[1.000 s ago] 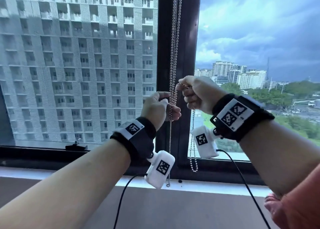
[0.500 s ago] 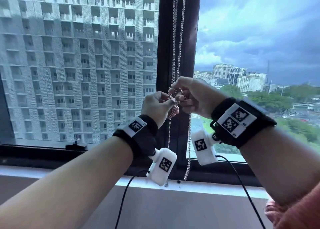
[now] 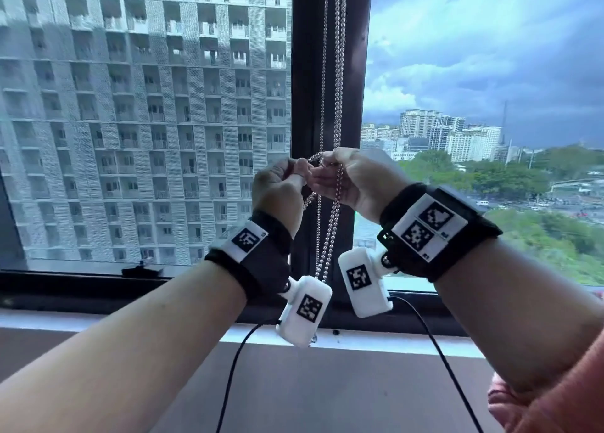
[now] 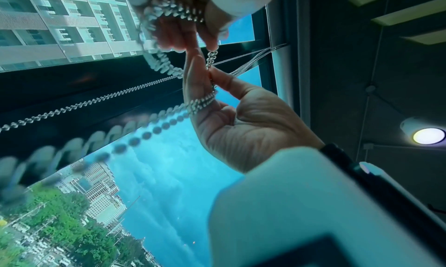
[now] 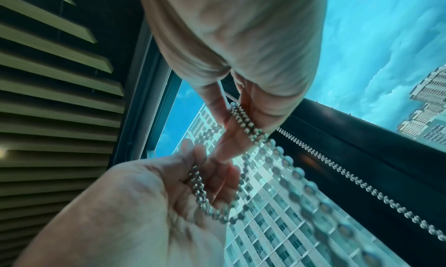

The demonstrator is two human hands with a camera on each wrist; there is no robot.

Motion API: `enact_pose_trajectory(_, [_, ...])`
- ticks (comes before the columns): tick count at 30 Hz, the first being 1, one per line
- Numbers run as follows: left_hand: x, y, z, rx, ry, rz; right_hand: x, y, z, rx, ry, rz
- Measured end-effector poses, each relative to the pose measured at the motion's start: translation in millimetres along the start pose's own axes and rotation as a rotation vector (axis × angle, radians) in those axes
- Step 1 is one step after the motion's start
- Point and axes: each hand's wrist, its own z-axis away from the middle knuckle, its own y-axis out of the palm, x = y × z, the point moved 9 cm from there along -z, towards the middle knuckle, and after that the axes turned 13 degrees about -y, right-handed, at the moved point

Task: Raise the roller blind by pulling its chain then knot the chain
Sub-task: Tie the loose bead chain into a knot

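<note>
Both hands were up in front of the dark window post (image 3: 300,112) in the middle of the scene, right where the bead chain (image 3: 338,82) came hanging down it. The left hand (image 3: 277,190) had its fingers curled in, pinching a bit of chain between thumb and fingertips, and a short arc of beads bridged across to the right hand (image 3: 354,181). From the left wrist view the right hand's fingers (image 4: 193,74) were pressed together on a doubled strand, with another loop draped over the left hand's own fingers at the top. The right wrist view showed much the same: a loop of chain (image 5: 217,198) curving through the right hand, and two strands side by side nipped in the left hand's fingertips. So both had hold of it, neither was loose. Below the hands the chain dropped in a long loop ending between the two white wrist cameras (image 3: 304,311), just above the far sill (image 3: 98,321). Couldn't tell if an actual knot was formed yet, the fingers hid that part.
</note>
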Motion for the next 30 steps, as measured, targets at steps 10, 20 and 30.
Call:
enact_pose_trajectory(10, [8.6,29.6,15.8,0.206,0.032,-0.04,-11.9,-15.7,-3.2,-0.214,-0.082,0.058])
enact_pose_trajectory(20, [15.6,35.9,15.3,0.411,-0.228,0.137,-14.2,-10.1,-0.1,-0.104,-0.033,0.086])
enact_pose_trajectory(30, [21.4,9.6,1.9,0.26,-0.277,0.103,-18.5,-0.3,1.3,0.105,-0.045,0.326])
